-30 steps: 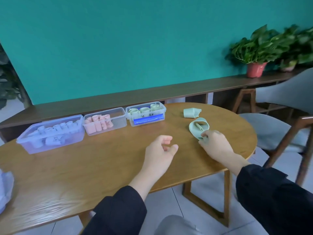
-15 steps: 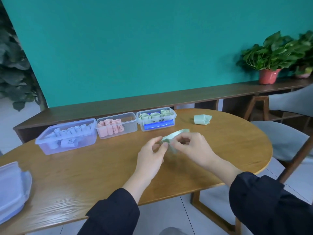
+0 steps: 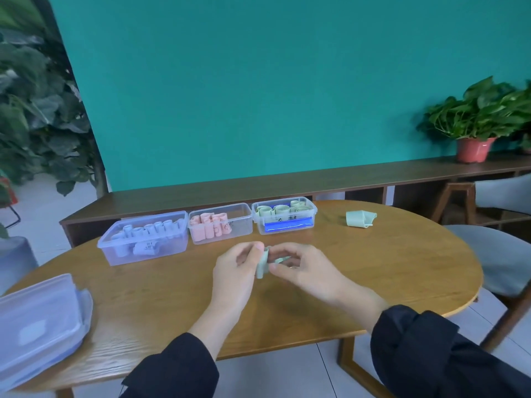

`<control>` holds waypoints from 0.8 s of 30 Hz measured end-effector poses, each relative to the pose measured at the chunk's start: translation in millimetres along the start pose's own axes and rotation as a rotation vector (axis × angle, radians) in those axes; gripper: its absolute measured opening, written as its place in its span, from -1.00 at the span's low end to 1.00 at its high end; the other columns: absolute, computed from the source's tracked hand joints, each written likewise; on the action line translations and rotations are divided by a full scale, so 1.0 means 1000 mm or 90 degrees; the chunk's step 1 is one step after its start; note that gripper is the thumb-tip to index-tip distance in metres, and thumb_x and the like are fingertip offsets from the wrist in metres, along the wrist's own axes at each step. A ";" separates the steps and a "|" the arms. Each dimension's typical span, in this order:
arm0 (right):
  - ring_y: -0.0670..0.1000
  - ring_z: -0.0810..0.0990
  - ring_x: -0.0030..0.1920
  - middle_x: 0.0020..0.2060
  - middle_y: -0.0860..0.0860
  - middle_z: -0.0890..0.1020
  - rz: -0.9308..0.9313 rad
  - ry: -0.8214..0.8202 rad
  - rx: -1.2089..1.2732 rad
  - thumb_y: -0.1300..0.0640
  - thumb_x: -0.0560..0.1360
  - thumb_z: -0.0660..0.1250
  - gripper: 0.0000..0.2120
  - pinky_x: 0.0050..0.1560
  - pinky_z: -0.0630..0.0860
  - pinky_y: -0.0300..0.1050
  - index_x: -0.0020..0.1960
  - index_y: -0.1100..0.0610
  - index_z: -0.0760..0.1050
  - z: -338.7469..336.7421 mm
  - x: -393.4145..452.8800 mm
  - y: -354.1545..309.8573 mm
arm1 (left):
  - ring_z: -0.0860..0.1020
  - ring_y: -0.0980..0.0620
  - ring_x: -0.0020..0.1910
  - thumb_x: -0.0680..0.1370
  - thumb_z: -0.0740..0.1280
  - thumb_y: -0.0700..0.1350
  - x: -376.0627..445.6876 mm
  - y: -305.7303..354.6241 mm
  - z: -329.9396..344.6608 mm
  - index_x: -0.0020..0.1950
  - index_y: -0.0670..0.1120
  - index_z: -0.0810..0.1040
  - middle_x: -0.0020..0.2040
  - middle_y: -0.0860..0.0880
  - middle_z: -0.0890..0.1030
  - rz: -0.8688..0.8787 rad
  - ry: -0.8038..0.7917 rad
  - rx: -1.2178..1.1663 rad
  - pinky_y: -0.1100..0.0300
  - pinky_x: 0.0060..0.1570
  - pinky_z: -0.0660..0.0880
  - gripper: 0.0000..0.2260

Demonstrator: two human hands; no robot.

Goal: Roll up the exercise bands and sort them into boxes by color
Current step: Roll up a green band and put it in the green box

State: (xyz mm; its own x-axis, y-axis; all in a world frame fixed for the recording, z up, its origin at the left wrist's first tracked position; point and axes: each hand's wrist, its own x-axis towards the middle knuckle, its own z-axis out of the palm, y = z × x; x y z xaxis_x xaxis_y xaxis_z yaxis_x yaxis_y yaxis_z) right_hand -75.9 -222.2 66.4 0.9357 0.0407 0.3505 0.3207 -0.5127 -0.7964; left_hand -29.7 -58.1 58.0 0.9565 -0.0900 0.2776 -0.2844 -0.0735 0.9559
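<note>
Far left of the row of boxes, stacked clear plastic lids (image 3: 37, 323) sit at the edge of the oval wooden surface (image 3: 388, 271). The row itself: clear plastic box of pale purple rolls (image 3: 143, 238), clear box of pink rolls (image 3: 219, 222), clear box of green rolls (image 3: 284, 215). Just in front of the pink box, the left hand (image 3: 238, 271) and right hand (image 3: 301, 268) both pinch one pale green exercise band (image 3: 263, 265) above the surface. Right of the green box lies another loosely folded pale green band (image 3: 360, 219).
</note>
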 end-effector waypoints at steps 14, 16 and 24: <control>-0.12 0.58 -0.06 -0.08 -0.04 0.60 -0.139 0.141 0.022 0.02 0.50 0.50 -0.82 -0.01 0.46 -0.27 -0.22 0.09 0.64 -0.007 0.036 -0.108 | 0.62 0.05 -0.31 0.47 0.56 -0.01 -0.004 0.119 -0.077 0.04 -0.15 0.58 -0.17 -0.07 0.71 0.092 -0.076 -0.009 0.25 -0.41 0.50 -0.70; -0.08 0.62 -0.10 -0.13 -0.01 0.66 -0.161 0.124 0.072 0.05 0.52 0.49 -0.80 -0.01 0.51 -0.18 -0.20 0.15 0.63 -0.009 0.040 -0.127 | 0.63 0.01 -0.31 0.48 0.54 -0.20 -0.008 0.137 -0.087 0.05 -0.20 0.58 -0.12 -0.16 0.72 0.103 -0.089 -0.032 0.21 -0.42 0.53 -0.78; -0.05 0.67 -0.19 -0.17 0.10 0.66 -0.089 0.012 0.183 0.04 0.58 0.41 -0.74 -0.15 0.64 0.00 -0.03 0.26 0.58 0.015 0.038 -0.137 | 0.68 -0.03 -0.21 0.54 0.45 -0.31 -0.010 0.123 -0.122 -0.02 -0.15 0.66 -0.20 -0.10 0.73 0.142 -0.056 0.137 0.04 0.03 0.64 -0.92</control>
State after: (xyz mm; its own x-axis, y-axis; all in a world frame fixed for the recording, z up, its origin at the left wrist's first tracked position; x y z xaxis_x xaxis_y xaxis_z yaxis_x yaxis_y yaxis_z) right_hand -82.4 -137.1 181.4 0.8776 0.0760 0.4734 0.4769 -0.2393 -0.8457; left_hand -66.7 54.9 184.4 0.8625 -0.2120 0.4595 -0.5024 -0.2498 0.8278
